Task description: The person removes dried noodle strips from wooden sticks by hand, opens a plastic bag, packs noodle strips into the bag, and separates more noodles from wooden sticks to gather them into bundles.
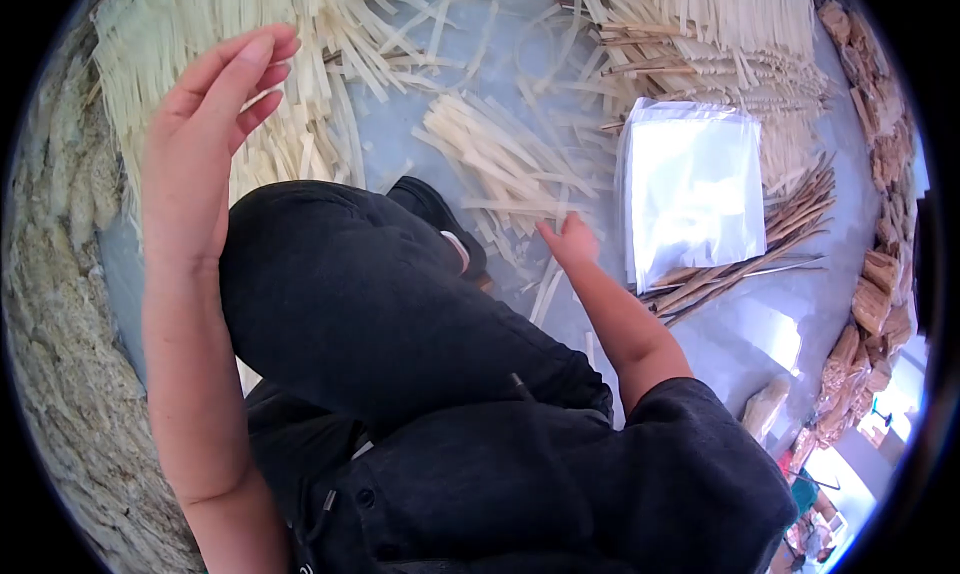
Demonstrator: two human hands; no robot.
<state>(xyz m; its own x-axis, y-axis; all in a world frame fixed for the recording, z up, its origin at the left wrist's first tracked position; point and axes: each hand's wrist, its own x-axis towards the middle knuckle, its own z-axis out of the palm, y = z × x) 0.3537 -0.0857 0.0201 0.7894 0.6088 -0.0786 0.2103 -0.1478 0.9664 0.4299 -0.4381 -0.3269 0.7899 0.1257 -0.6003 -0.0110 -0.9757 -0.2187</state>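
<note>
Currently I have the left arm up along the left side of my view, elbow low and forearm nearly straight up past the bent leg, wrist tipped slightly to the right. Its hand hangs over the left stack of pale strips, clear of the leg. The fingers are loosely curved and fanned a little apart, and the thumb lies across the index finger from where I look; I cannot tell whether those two tips meet.

My right arm reaches forward from the dark sleeve, elbow bent, forearm slanting up and to the left. The right hand is at the near end of the loose pile, low to the floor. I see the thumb and a finger parted at the strips' ends; the other fingers are hidden and the hand is slightly blurred, so I cannot tell whether it grips a strip or only touches.

That pile lies between the left stack and the plastic bags, its strips roughly side by side, with strays scattered around. The bags are just right of the right hand, resting partly over brown sticks. The shoe is near the pile's left side.
</note>
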